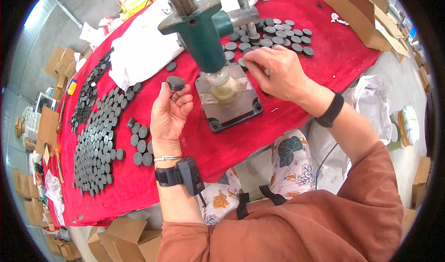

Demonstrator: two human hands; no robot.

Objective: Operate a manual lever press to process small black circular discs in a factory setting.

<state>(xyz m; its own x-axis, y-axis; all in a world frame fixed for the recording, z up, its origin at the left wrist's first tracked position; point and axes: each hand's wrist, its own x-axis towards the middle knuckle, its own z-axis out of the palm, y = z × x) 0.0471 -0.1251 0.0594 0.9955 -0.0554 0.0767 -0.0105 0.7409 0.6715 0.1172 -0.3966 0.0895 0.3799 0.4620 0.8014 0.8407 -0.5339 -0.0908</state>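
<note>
A thick black disc (pixel 175 83) sits up at the fingertips of the person's left hand (pixel 169 113), gripped between thumb and fingers, just left of a green hand press (pixel 204 39). The right hand (pixel 280 74) is on the press's other side, its thumb and forefinger drawn together at the edge of a group of dark discs (pixel 278 39); whether it grips one cannot be told. Between the hands, a pale round pad (pixel 225 90) stands under the press head, above a flat metal base plate (pixel 234 115). A small cluster of discs (pixel 141 145) lies beside the left forearm, and a far larger spread (pixel 95 146) lies farther left. All rest on a red cloth (pixel 208 153), partly covered by a white sheet (pixel 143 41). The person wears a rust-brown top (pixel 296 225) and a black wristband (pixel 330 110) on the right wrist.
</note>
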